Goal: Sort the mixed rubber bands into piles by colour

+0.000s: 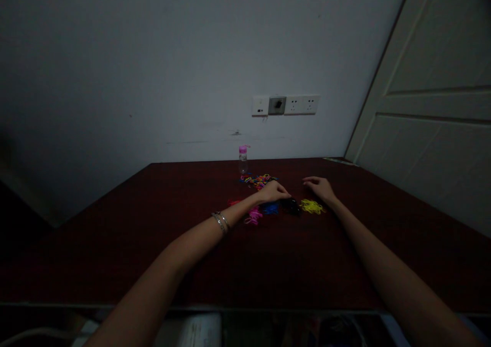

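Observation:
My left hand [274, 191] reaches over the blue bands [270, 208], its pinched fingertips at the top edge of a black pile [291, 207]; anything between them is too small to make out. Beyond the yellow bands [312, 207], my right hand [319, 187] rests near the table surface, fingers together and pointing left, their grip unclear. Pink bands [253, 215] lie below my left wrist, with red bands [235, 202] partly hidden behind the forearm. A mixed multicoloured heap [260, 181] sits just behind my left hand.
A clear bottle with a pink cap [243, 160] stands at the back of the dark red table [161, 198], near the wall. Sockets [285, 105] are on the wall, and a white door [433, 101] is at the right. Items lie below the table's front edge.

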The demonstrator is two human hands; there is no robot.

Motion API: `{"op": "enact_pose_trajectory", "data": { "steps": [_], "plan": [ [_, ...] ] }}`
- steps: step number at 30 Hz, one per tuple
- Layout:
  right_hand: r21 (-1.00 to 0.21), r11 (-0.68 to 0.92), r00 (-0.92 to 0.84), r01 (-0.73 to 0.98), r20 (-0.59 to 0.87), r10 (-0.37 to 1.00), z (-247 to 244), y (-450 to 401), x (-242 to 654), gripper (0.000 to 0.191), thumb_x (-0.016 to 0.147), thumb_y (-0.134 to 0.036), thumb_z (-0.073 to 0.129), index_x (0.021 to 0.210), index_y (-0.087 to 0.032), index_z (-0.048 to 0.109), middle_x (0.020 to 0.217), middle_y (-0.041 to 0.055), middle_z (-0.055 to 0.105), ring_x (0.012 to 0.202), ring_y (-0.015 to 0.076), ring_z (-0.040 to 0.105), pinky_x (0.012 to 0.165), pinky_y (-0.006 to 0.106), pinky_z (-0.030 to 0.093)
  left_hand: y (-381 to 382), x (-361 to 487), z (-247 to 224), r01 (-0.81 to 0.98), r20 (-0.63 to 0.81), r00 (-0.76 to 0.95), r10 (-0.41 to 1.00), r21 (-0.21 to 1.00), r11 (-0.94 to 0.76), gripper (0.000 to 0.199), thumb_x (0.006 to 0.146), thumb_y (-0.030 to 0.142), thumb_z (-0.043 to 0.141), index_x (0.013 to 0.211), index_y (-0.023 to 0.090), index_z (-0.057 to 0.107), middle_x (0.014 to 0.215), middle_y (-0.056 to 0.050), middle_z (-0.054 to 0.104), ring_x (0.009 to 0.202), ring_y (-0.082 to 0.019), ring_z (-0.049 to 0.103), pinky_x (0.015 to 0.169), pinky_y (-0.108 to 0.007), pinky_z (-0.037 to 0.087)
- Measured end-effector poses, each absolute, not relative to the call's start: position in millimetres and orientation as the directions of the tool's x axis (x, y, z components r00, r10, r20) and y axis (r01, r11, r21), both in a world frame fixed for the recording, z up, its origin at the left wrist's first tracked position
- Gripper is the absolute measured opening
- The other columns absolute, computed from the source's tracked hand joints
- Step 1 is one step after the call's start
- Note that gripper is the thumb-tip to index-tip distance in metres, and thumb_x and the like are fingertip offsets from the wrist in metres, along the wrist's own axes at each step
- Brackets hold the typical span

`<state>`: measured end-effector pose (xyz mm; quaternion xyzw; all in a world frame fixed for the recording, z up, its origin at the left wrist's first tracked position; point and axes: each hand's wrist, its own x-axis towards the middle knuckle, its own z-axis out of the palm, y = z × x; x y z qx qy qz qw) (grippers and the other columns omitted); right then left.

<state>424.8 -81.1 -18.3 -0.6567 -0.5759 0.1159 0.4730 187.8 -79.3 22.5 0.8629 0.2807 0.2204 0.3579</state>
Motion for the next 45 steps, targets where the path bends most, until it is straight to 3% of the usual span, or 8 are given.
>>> {"op": "enact_pose_trajectory", "data": {
  "steps": [4,11,17,24,31,39,45],
  "plan": [
    [-0.761,0.105,0.323,0.640,0.390,0.862,-16.9,-82.6,422.8,0.026,0.065,-0.025,0.054,0.084,-0.015,0.070,0.081,0.0069,0.070,0.079,0.0197,0.063,0.074,0.029,0.047,-63.3,172.5,21.5,0.331,0.261,0.646,0.717,0.751,-0.572,0.032,0.069,0.038,0.058,0.078,0.010,0.071,0.068,-0.004,0.065,0.061,-0.011,0.053,0.058,-0.021,0.038],
    [-0.745,0.088,0.315,0.662,0.383,0.868,-17.1,-81.8,425.0,0.027,0.065,-0.027,0.055,0.084,-0.016,0.070,0.083,0.0063,0.070,0.079,0.0199,0.063,0.075,0.030,0.046,-13.6,96.7,18.0,0.436,0.411,0.167,0.896,0.784,-0.441,0.034,0.073,0.040,0.052,0.070,0.010,0.069,0.065,-0.004,0.064,0.064,-0.013,0.053,0.060,-0.022,0.037],
    [-0.681,0.100,0.253,0.725,0.399,0.881,-15.8,-84.3,423.8,0.025,0.067,-0.026,0.054,0.084,-0.017,0.070,0.085,0.0061,0.070,0.083,0.0201,0.063,0.077,0.030,0.046,6.1,46.8,3.6,0.443,0.377,-0.071,0.924,0.841,-0.309,0.035,0.073,0.042,0.051,0.065,0.012,0.067,0.055,-0.002,0.058,0.056,-0.012,0.049,0.054,-0.022,0.033],
    [-0.639,0.154,0.125,0.754,0.369,0.921,-7.1,-83.6,413.3,0.024,0.068,-0.026,0.054,0.083,-0.016,0.070,0.088,0.0069,0.070,0.084,0.0200,0.062,0.080,0.030,0.045,9.9,45.9,-4.7,0.342,0.352,-0.048,0.935,0.885,-0.316,0.040,0.072,0.048,0.050,0.065,0.011,0.065,0.047,0.001,0.049,0.046,-0.009,0.041,0.049,-0.022,0.029],
    [-0.637,0.291,-0.124,0.713,0.295,0.948,9.4,-73.7,369.2,0.029,0.068,-0.025,0.058,0.093,-0.013,0.068,0.083,0.0057,0.069,0.071,0.0159,0.061,0.062,0.024,0.046,9.8,43.3,-5.4,0.313,0.366,-0.054,0.929,0.890,-0.332,0.043,0.072,0.050,0.048,0.064,0.011,0.064,0.047,0.001,0.047,0.047,-0.009,0.041,0.049,-0.021,0.029],
    [-0.533,0.297,-0.173,0.792,0.271,0.947,16.4,-63.4,345.0,0.015,0.064,-0.017,0.063,0.078,-0.016,0.069,0.076,0.0043,0.068,0.071,0.0155,0.061,0.067,0.023,0.046,4.9,43.7,-3.1,0.323,0.357,-0.064,0.932,0.891,-0.319,0.042,0.073,0.049,0.048,0.067,0.011,0.065,0.046,0.001,0.048,0.046,-0.009,0.042,0.049,-0.021,0.030],
    [-0.536,0.318,-0.197,0.782,0.271,0.942,15.8,-63.3,342.7,0.013,0.065,-0.017,0.060,0.074,-0.016,0.068,0.070,0.0023,0.067,0.066,0.0138,0.059,0.064,0.022,0.045,1.5,43.5,-2.2,0.332,0.381,-0.056,0.923,0.879,-0.343,0.040,0.074,0.046,0.048,0.066,0.011,0.066,0.046,0.001,0.049,0.048,-0.010,0.044,0.051,-0.021,0.031]
  ]
}}
